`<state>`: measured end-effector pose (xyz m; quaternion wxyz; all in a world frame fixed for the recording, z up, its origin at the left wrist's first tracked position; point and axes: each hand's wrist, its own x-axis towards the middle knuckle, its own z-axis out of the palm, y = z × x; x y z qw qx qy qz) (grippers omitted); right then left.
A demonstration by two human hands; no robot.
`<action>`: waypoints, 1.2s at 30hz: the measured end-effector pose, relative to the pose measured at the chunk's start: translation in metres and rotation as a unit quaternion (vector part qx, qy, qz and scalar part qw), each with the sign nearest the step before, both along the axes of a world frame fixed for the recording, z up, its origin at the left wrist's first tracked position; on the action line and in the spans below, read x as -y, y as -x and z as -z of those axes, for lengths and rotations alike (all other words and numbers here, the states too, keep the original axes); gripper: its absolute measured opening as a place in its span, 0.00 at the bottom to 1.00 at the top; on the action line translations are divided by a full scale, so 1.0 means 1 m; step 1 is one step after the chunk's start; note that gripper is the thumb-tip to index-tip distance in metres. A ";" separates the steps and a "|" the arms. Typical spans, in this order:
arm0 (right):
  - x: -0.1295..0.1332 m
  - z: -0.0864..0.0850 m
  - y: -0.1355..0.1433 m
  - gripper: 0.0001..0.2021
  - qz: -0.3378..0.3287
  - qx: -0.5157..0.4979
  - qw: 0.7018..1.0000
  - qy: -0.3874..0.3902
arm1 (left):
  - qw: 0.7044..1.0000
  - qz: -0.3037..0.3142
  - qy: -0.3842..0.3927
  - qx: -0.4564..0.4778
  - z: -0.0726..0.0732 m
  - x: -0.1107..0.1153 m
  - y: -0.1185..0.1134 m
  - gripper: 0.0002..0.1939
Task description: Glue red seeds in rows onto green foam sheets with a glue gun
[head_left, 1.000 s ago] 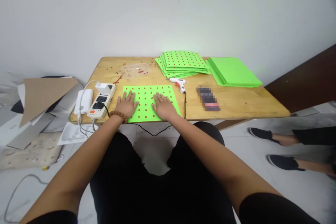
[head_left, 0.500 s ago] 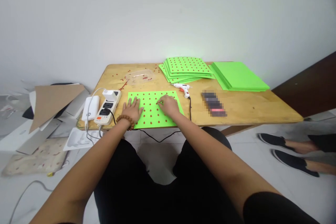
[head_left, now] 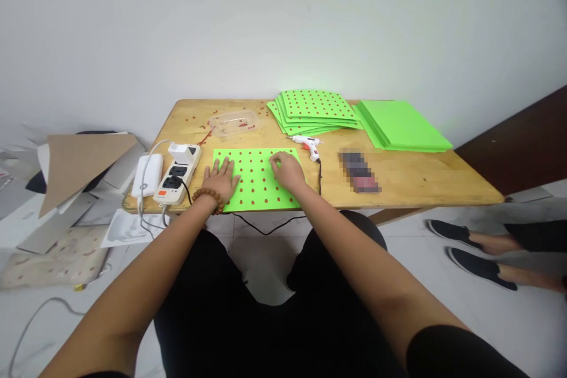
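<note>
Head view, the only one: green dotted sheet [head_left: 258, 186] lies flat on the wooden table [head_left: 416, 180], its near side right at the front edge. Left hand [head_left: 222, 182] is open, palm down, fingers spread over the sheet's left part, not gripping. Right hand [head_left: 289, 171] is curled, thumb and fingertips drawn together over the sheet's upper right; can't tell if a red dot [head_left: 253, 191] is pinched there.

Risks, as judged: a sideways push from the right fingers could shear a dot loose or leave it crooked if its glue is soft. If the left palm eases off, the sheet may skid or its front edge fold over the table's lip. The bead bracelet [head_left: 208, 191] sits by the lower left corner and could scrape dots there.

White hot glue gun [head_left: 310, 145] lies just beyond the sheet's upper right corner; heat can't be told, but if hot, a stray knuckle gets burned. Its black cord [head_left: 320, 176] drops over the front edge near the right forearm; a snag could drag the gun onto the sheet.
</note>
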<state>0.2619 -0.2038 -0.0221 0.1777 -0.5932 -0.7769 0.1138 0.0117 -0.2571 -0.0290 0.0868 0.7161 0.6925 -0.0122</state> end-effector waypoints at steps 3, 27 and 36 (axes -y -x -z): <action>0.010 0.003 0.004 0.15 -0.032 0.014 0.999 -0.003 | 1.000 0.000 0.002 0.000 -0.001 0.001 0.000 0.40; 0.002 0.004 -0.025 0.13 -0.064 -0.005 0.998 -0.025 | 1.000 -0.001 0.001 0.006 -0.003 0.002 -0.003 0.40; -0.004 -0.007 0.011 0.18 -0.106 0.074 0.991 -0.019 | 1.000 -0.003 0.001 -0.007 -0.004 0.003 -0.003 0.40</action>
